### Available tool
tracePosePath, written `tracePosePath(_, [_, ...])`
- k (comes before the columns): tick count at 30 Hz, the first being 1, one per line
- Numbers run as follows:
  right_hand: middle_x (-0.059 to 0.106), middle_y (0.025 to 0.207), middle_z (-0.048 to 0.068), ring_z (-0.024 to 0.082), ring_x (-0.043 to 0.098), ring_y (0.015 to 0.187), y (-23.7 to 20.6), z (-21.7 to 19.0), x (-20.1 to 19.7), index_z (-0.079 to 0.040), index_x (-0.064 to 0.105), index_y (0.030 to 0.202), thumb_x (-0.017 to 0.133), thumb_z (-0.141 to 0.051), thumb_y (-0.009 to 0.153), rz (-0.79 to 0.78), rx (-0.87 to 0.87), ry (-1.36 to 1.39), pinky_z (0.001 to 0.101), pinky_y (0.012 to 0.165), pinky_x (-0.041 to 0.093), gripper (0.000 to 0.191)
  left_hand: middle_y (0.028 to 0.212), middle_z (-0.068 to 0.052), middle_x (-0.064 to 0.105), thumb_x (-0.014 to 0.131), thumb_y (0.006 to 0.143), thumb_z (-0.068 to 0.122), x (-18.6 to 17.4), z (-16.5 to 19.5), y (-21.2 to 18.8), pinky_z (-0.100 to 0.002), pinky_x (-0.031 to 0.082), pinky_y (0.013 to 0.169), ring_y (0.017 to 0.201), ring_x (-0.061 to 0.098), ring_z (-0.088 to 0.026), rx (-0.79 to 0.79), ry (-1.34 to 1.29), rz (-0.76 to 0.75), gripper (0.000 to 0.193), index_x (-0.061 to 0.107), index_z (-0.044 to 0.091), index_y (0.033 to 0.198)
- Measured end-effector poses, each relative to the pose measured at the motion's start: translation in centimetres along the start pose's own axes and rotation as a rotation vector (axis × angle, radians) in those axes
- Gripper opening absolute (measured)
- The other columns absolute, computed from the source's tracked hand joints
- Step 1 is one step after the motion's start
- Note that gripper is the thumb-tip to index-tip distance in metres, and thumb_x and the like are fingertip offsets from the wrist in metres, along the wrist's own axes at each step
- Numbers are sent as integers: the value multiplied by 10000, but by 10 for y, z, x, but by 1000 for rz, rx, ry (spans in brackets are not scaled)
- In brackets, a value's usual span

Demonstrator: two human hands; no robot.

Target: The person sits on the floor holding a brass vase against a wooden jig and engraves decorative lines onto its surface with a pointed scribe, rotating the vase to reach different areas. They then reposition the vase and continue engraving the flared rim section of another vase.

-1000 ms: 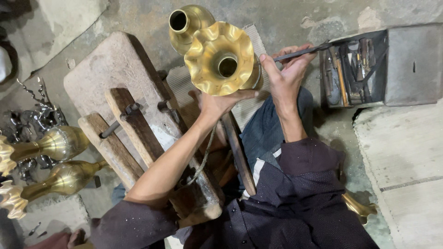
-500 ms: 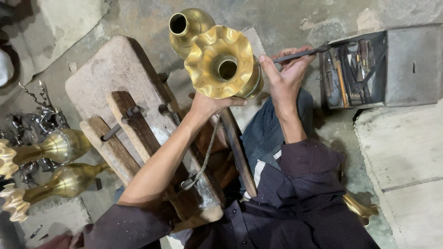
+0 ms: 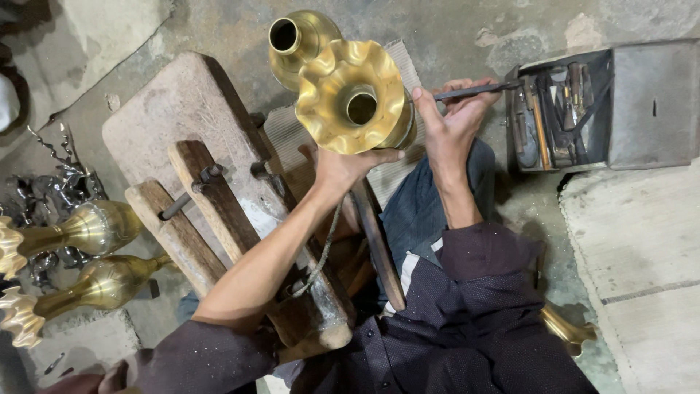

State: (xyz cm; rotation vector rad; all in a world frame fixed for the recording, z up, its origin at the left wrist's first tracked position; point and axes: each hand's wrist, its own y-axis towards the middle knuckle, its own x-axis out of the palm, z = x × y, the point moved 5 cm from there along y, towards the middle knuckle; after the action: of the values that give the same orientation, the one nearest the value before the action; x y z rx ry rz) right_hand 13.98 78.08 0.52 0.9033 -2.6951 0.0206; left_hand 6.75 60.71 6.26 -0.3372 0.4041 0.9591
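Nearest you, your dark sleeves and blue trousers fill the bottom of the view, with a wooden clamp block (image 3: 219, 211) lying across your lap side, a cord running down from it. Your left hand (image 3: 343, 166) reaches up under a brass vase (image 3: 354, 95) with a wavy, flared rim; the fingers are curled against its lower edge in a closed grip, steadying it. Your right hand (image 3: 452, 128) presses beside the vase's right flank, its grip closed round a thin dark metal tool (image 3: 474, 90) whose tip meets the brass. The vase sits in front of your knees, its open mouth facing you. Just behind it stands a second brass vessel (image 3: 295, 36) with a round mouth. To your left, two more brass vases (image 3: 87, 255) lie on the floor. Farther right, an open metal box (image 3: 634, 102) holds several hand tools.
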Motion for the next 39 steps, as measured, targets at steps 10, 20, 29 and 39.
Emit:
tracePosePath(10, [461,1122,62,153,497,1052,-2,-5,-3,-35,294,1342,873,-65,885,18,2,-90,322,954,454,739,1151,-136,718,981,564,429,-9,19,1,-452,500,950,1083,652,-313,292,392,-53,756,714,31,1148])
tracePosePath(20, [446,1134,62,149,494,1059,-7,1,-1,-39,290,1346,882,-18,888,26,-11,-27,298,955,462,750,1154,-66,742,991,589,343,-13,8,0,-418,516,1002,1114,676,-270,248,355,-62,646,741,87,1127])
tracePosePath(29, [430,1126,60,143,480,1051,-11,4,-3,-59,277,1319,864,-18,890,40,-41,2,299,942,445,728,1107,-50,758,1018,564,371,-9,17,-5,-382,555,968,1045,722,-233,151,248,63,715,706,71,1134])
tracePosePath(39, [456,1090,54,137,491,996,-7,-2,0,-46,289,1335,886,-47,880,43,-37,-101,296,894,450,751,1093,-89,751,990,581,399,-19,21,1,-417,535,940,1035,700,-281,246,400,-41,645,745,81,1086])
